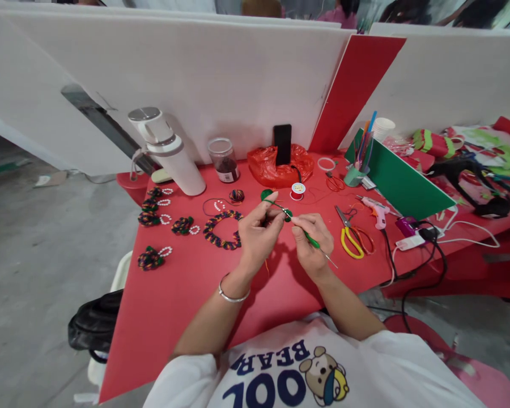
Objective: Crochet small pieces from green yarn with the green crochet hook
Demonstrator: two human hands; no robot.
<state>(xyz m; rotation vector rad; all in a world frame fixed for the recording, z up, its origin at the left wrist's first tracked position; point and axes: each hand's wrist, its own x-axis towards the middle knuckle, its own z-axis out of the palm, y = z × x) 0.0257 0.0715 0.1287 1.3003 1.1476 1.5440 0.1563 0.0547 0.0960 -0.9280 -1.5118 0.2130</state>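
My right hand (pixel 313 242) grips a crochet hook (pixel 312 240) with a green handle, its metal tip at a small piece of green crochet (pixel 288 215). Pinched in my left hand (pixel 259 229) is that green piece, and a strand of green yarn runs over its fingers. Just behind the left fingers lies a small green yarn ball (pixel 266 194). A multicoloured crocheted ring (pixel 216 231) rests on the table left of my left hand. Further left are several multicoloured crocheted pieces with white bead loops, one of them a dark flower-like piece (pixel 150 258).
On the red table (pixel 187 317) stand a white thermos (pixel 178 164), a jar (pixel 224 161) and a phone (pixel 283 144) on a red plastic bag (pixel 261 167). To the right are a thread spool (pixel 297 191), scissors (pixel 352 242), a glue gun (pixel 378 212), cords and a green board (pixel 402 178).
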